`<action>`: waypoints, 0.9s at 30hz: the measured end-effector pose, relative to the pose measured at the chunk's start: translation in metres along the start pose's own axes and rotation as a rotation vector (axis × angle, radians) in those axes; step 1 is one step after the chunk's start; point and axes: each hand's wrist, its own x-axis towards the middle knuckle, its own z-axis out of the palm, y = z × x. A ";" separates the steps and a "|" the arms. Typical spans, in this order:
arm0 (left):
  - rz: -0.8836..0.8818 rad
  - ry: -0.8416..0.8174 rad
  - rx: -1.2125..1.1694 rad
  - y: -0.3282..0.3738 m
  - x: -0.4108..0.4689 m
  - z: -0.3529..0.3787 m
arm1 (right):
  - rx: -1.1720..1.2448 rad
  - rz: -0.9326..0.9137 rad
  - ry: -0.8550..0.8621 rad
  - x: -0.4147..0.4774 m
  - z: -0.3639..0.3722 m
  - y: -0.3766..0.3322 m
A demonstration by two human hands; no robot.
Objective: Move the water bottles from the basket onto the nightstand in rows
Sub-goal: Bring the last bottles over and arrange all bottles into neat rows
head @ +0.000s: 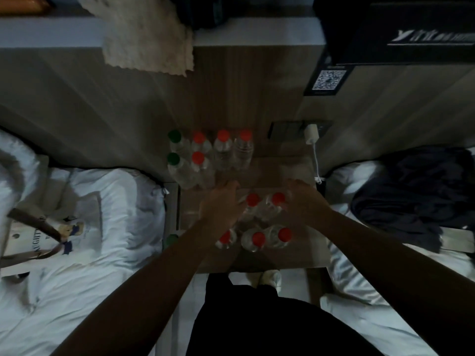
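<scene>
Red caps top most of the clear water bottles on the wooden nightstand (282,170), which stands between two white beds. At its far left corner, six bottles (223,150) stand upright against the wall panel. Four are in the back row, one green-capped and three red-capped, and a green and a red one stand just in front at the left edge. Five more red-capped bottles (258,240) are clustered toward the near edge, two farther in and three closer. The light is too dim to tell whether a basket surrounds them. The left hand (221,205) reaches in, back up, just beside the left one of the two farther bottles, and its fingers are hidden, so its grip cannot be told. The right hand (304,199) curls its fingers around the shoulder of the neighbouring bottle (276,205). Another green cap (172,238) shows at the near left edge, partly behind the left forearm. A white charger (311,133) sits in the wall socket, a printed tote bag (38,235) lies on the left bed and dark clothing (411,191) on the right bed.
</scene>
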 end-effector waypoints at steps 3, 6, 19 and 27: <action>-0.055 -0.077 -0.013 0.018 0.003 0.014 | 0.005 -0.044 -0.049 0.003 0.008 0.015; -0.090 -0.033 0.026 0.031 0.005 0.020 | 0.077 -0.032 -0.083 0.002 0.010 0.021; -0.168 -0.103 0.179 0.044 0.005 0.020 | -0.093 -0.172 0.046 0.008 0.004 0.010; -0.123 -0.117 0.198 0.046 0.004 0.018 | -0.126 -0.185 -0.057 0.021 0.012 0.013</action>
